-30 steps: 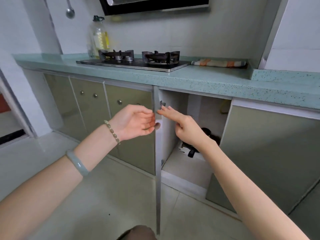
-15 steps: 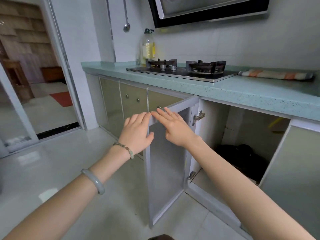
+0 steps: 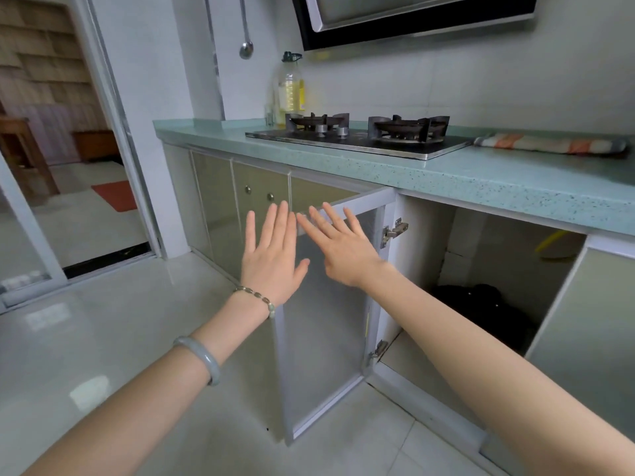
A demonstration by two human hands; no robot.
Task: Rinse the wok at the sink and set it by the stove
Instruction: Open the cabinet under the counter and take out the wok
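A dark wok [image 3: 481,310] lies low inside the open cupboard under the green counter [image 3: 498,187], partly in shadow. The two-burner gas stove [image 3: 364,135] sits on the counter above. My left hand [image 3: 271,255] and my right hand [image 3: 340,245] are both held out flat with straight, spread fingers in front of the swung-open cupboard door [image 3: 326,321]. The right fingertips reach the door's top edge. Neither hand holds anything. No sink is in view.
An oil bottle [image 3: 290,87] stands behind the stove and a ladle [image 3: 245,46] hangs on the wall. A striped cloth [image 3: 549,144] lies on the counter at right. A range hood [image 3: 412,18] hangs above. A sliding doorway [image 3: 68,201] opens to the left.
The cupboard door has swung wide open to the left. My hands let go of its edge and now spread flat in front of it. The view has shifted left.
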